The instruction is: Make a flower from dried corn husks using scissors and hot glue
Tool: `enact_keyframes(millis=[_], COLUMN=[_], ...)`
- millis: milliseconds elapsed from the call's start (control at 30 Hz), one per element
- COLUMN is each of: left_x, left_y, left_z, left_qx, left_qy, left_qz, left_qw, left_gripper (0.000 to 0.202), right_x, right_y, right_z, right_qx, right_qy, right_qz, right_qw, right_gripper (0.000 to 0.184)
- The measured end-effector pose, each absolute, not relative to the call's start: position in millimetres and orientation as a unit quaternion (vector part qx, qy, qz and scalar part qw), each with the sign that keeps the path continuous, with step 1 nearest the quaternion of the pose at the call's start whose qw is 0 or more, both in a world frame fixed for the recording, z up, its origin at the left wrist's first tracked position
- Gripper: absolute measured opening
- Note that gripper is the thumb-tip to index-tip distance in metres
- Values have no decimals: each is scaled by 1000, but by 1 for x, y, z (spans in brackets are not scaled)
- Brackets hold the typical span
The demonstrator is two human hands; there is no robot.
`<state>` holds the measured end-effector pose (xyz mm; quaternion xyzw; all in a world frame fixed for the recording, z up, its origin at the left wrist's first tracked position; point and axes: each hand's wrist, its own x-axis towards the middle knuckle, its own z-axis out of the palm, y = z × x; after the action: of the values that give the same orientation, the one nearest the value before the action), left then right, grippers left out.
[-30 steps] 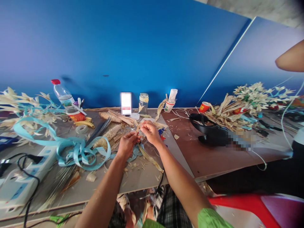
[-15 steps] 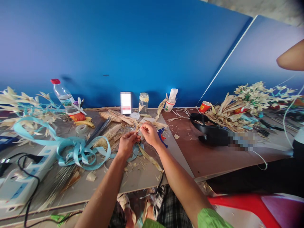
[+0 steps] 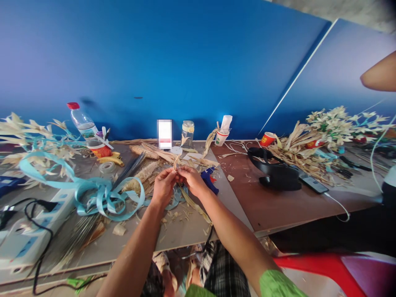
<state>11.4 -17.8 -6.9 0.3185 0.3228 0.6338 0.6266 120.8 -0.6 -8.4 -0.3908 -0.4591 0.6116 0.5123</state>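
Observation:
Over the middle of the table, my left hand and my right hand meet with their fingertips pinched together. Between them stands a small pale strip of corn husk, poking up above the thumbs. Most of the strip is hidden by the fingers. Below and right of the hands a longer dry husk trails over the table. Just beyond my right hand lies a blue tool with an orange part, its kind partly hidden. Dried corn cobs and loose husks are left of my left hand.
Light blue ribbon, thin wires and a white power strip fill the left side. A bottle, jar and paper cup stand near the wall. Black headgear and a phone lie right, near another person's arm.
My right hand has come down and in, closing against my left fingertips. The husk strip now points upward between both hands. My left hand has barely shifted.

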Motion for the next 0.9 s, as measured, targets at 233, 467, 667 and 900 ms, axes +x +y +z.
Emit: enact_keyframes(millis=[233, 467, 667, 900], left_x=[11, 10, 13, 13], left_y=[-16, -14, -17, -17], left_z=[-14, -12, -10, -11], left_qx=[345, 313, 321, 323], left_qy=[312, 332, 326, 332], left_qz=[624, 631, 617, 602], left_qw=[627, 627, 640, 651], left_gripper=[20, 21, 20, 19], right_x=[119, 127, 126, 125], right_y=[-2, -5, -14, -11], right_z=[-13, -5, 4, 2], right_qx=[-405, -446, -401, -413], right_qy=[-502, -615, -745, -747], right_qz=[584, 353, 206, 179], right_qw=[493, 546, 492, 489], right_gripper=[24, 16, 13, 12])
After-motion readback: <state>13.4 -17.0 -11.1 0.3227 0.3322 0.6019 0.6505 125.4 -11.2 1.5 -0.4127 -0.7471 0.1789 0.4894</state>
